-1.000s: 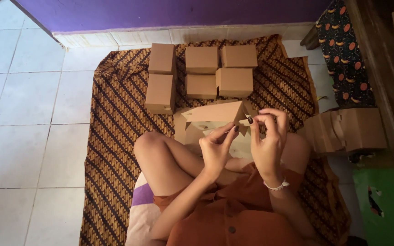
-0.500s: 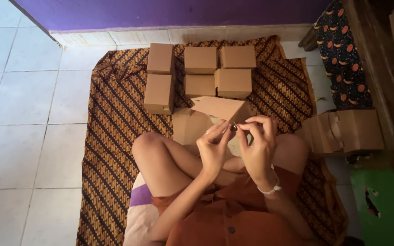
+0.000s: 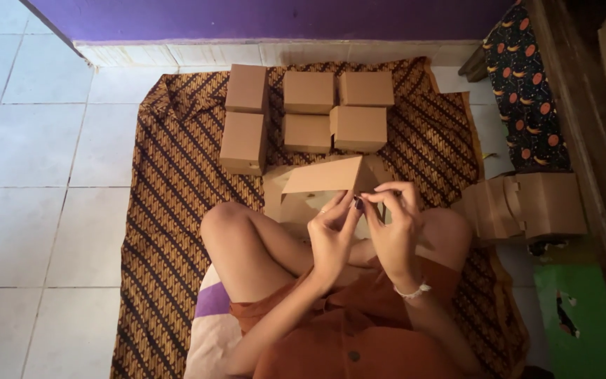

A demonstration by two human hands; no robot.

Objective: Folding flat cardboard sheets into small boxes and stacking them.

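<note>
Both hands, the left hand point(image 3: 332, 231) and the right hand point(image 3: 391, 228), are close together, fingers pinched on a half-folded cardboard box point(image 3: 324, 179) held above the lap (flap tilted up). Six finished boxes point(image 3: 308, 91) sit beyond on the patterned cloth point(image 3: 170, 182).

Seated person is wearing a rust-orange buttoned garment point(image 3: 359, 337), a thin pale bracelet point(image 3: 413, 291) on the right wrist, and dark polish on the fingernails point(image 3: 358, 204).
</note>
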